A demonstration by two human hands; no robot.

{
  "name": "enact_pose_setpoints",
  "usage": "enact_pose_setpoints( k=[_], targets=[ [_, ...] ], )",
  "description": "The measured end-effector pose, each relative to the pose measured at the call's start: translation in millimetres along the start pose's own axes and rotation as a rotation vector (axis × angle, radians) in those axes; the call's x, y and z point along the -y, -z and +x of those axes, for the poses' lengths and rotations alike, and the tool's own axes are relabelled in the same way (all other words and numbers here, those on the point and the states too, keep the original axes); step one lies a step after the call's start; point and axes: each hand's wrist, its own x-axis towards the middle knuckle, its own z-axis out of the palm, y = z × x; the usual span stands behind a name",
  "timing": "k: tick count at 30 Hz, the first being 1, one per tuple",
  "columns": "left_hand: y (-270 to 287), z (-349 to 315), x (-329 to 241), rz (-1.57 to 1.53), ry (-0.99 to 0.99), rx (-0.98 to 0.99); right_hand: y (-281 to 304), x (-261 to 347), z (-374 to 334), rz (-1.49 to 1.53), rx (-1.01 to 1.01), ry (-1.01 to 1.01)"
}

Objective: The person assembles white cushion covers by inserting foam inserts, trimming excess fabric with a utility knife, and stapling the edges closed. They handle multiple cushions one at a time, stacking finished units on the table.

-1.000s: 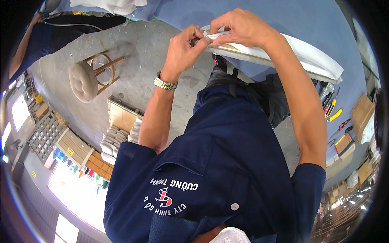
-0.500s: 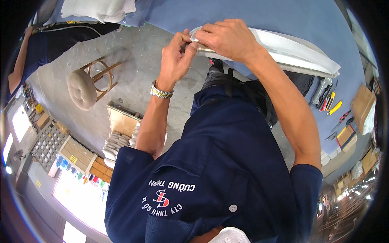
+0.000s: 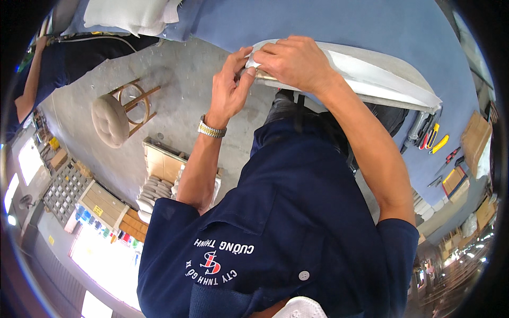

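From the head camera: both hands meet at the near end of a long white padded panel (image 3: 371,74) lying on the blue surface (image 3: 328,24). The right hand (image 3: 291,61) presses on top. The left hand (image 3: 230,87) fingers pinch the panel's end. This looks like fitting the cover; the next move needs a steady pull. Tools (image 3: 432,138) lie just past the panel's far end.

Round stool (image 3: 112,117), hand tools (image 3: 432,139)

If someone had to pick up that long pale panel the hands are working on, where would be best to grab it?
Probably by the long panel's two long edges near its middle, from above. It is long and narrow, tapering to a point on the right, so an end grip would let it tip. Both hands pinch its left end.
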Motion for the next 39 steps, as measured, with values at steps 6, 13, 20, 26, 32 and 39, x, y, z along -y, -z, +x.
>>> enact_pose_setpoints(
  k=[6,13,20,26,32,39],
  targets=[
    [-0.7,-5.2,-9.5,-0.087,0.041,0.041,11.9,-4.1,-2.1,0.168,0.145,-0.117],
    [4.4,-17.1,-16.2,0.585,-0.326,0.323,93.0,-7.6,-55.0,0.465,-0.002,-0.778],
    [-20.9,-34.0,-3.2,0.687,-0.660,0.626,150.8,-79.0,-202.2,-0.152,-0.076,-0.953],
    [-35.8,-49.5,-1.5,0.665,-0.627,0.659,143.5,-102.9,-218.6,-0.269,-0.002,-1.034],
    [-40.0,-53.0,3.0,0.625,-0.598,0.612,149.2,-114.9,-206.8,-0.215,0.076,-1.170],
    [-40.2,-52.7,-1.9,0.649,-0.603,0.589,149.5,-121.3,-205.1,-0.240,0.070,-1.205]
  ],
)
